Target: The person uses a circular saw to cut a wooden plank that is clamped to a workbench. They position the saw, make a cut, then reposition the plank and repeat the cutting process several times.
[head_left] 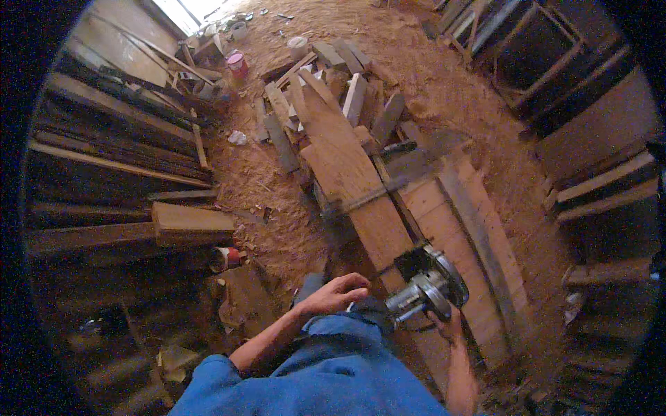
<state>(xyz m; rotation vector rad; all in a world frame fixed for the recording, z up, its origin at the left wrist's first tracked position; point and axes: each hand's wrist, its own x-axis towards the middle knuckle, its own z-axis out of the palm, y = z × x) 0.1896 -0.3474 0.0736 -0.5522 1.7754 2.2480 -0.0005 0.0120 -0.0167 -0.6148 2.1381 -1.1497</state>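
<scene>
My right hand point(449, 324) is wrapped round the rear handle of a circular saw point(429, 288), a grey metal tool with a round guard. The saw rests on a long brown plank point(347, 170) near its close end, at the edge of a wide panel of boards point(444, 222). My left hand point(334, 295) hovers in front of my blue shirt, left of the saw. Its fingers are loosely bent and apart, with no tool seen in them. A small pale glint shows just under the fingertips; what it is I cannot make out. The saw's blade is hidden.
Beyond the plank lies a heap of wood offcuts point(354, 97). Stacked boards point(125, 152) line the left, with a thick beam point(191, 223) and a red-and-white can point(225, 258). A pink bucket point(236, 64) stands farther off. Timber frames point(541, 69) lean at right. Sawdust covers the floor.
</scene>
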